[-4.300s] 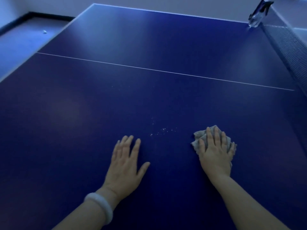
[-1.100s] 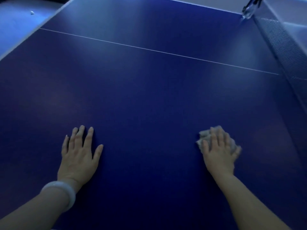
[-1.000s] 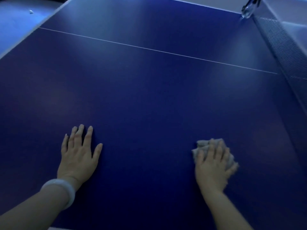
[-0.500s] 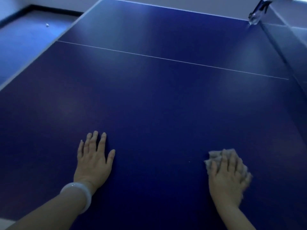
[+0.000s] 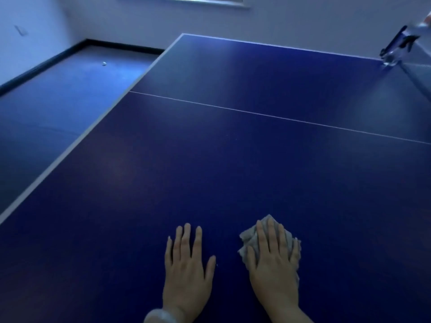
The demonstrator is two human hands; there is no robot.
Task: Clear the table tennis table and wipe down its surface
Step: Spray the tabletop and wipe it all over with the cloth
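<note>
The dark blue table tennis table [image 5: 233, 159] fills most of the view, with a thin white line running across it. My right hand [image 5: 275, 259] lies flat with straight fingers on a crumpled grey cloth [image 5: 247, 238] and presses it onto the tabletop near the front. My left hand [image 5: 186, 266] rests flat on the bare surface just to the left of the cloth, fingers spread and holding nothing. A pale bangle sits on the left wrist at the bottom edge.
The net [image 5: 419, 73] and its clamp post [image 5: 394, 50] stand at the far right. The table's pale left edge [image 5: 70, 152] borders a blue floor, where a small white ball [image 5: 104, 64] lies near the wall.
My right hand has slid the cloth leftward, closer to my left hand. The camera has tilted up, showing the wall and more floor.
</note>
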